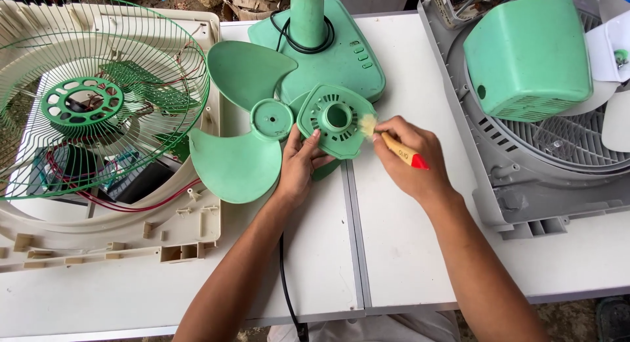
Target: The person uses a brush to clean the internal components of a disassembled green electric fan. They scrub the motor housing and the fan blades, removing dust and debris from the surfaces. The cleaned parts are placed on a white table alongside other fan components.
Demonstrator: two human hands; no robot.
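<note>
— Where, the green vented cover (pixel 336 121), against the hands?

— Dead centre, just above the seam of the white table (pixel 407 250), tilted up off the top, half over the green fan blade (pixel 246 122). Pinched at its lower left corner by the left hand (pixel 296 168), thumb on the face, fingers clamped underneath. At its right edge, touched by the bristles of the small paintbrush (pixel 396 145).

— And the right hand (pixel 413 159)?

— Closed around the brush handle, just right of the cover. Handle's long axis running from lower right up to upper left, bristle end toward the cover's rim. Both hands close: left in contact with the cover itself, right reaching it only through the brush.

— Hands touching each other?

— No. Near, with the cover's lower corner between them.

— Counts?

— One vented cover. One brush. One fan blade, three lobes, the third mostly hidden beneath the cover. One green stand base (pixel 335 53) behind, pole rising out of view. One wire guard (pixel 98 92) far left, lying in a cream housing (pixel 177 243). One green motor shell (pixel 528 53) on a grey grille frame (pixel 525 184), far right.
</note>
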